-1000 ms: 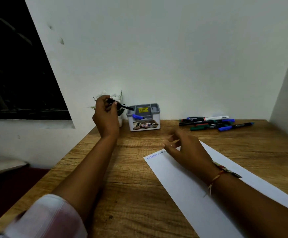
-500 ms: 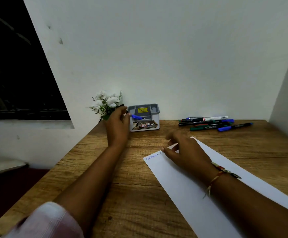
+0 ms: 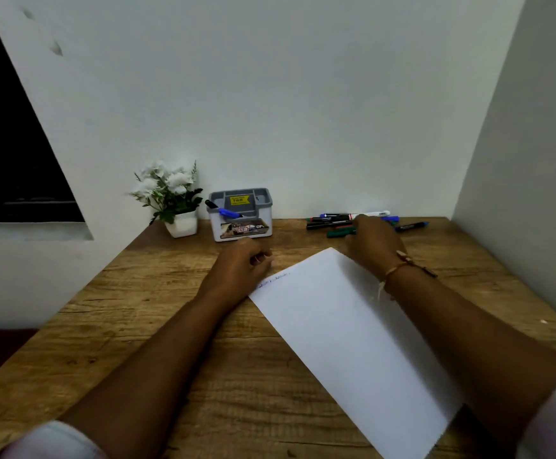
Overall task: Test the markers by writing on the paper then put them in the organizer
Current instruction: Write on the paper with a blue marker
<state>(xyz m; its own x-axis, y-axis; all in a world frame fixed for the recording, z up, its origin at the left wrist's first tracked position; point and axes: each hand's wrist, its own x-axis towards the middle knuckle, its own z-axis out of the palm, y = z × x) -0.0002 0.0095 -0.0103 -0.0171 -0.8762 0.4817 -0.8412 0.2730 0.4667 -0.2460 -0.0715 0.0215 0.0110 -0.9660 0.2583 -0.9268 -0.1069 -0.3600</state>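
The right hand's fingertips are hidden behind its own knuckles, so I cannot tell from here whether they have closed on anything; the right hand (image 3: 374,241) lies over the right part of the loose markers (image 3: 331,222) at the back of the wooden table (image 3: 157,313), with a green marker (image 3: 340,232) poking out just left of it. The markers lie on their sides, long axes running left to right along the wall, so a pinch across the barrel from above looks the natural pick. The left hand (image 3: 242,265) rests by the top left corner of the paper (image 3: 343,332), fingers (image 3: 263,258) loosely curled and holding nothing. The right hand is plainly the nearer one to the pile. The grey organizer (image 3: 241,226) stands beyond the left hand, already holding a blue marker (image 3: 229,213) and a black one (image 3: 210,204), potted white flowers (image 3: 170,193) beside it. The side wall crowds the right; bare wood between pile and paper leaves room to draw a marker toward the sheet.
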